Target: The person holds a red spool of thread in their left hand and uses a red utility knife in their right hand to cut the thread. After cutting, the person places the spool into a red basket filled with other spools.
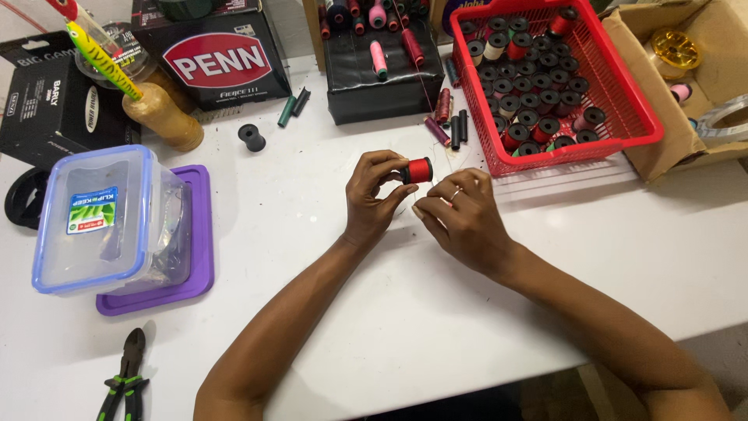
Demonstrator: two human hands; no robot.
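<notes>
My left hand [372,196] pinches a small spool of red thread [420,170] between thumb and fingers, holding it just above the white table [436,312]. My right hand [460,218] sits right beside it with the fingers curled, the fingertips pinched near the spool's lower side; a thin thread end between them is too fine to make out. A ring shows on one finger of that hand.
A red basket [623,93] of several spools stands at the back right, beside a cardboard box [670,132]. A black case [378,78] with loose spools sits behind. A clear lidded tub [101,222] rests on a purple lid at left. Pliers [125,378] lie near the front left edge.
</notes>
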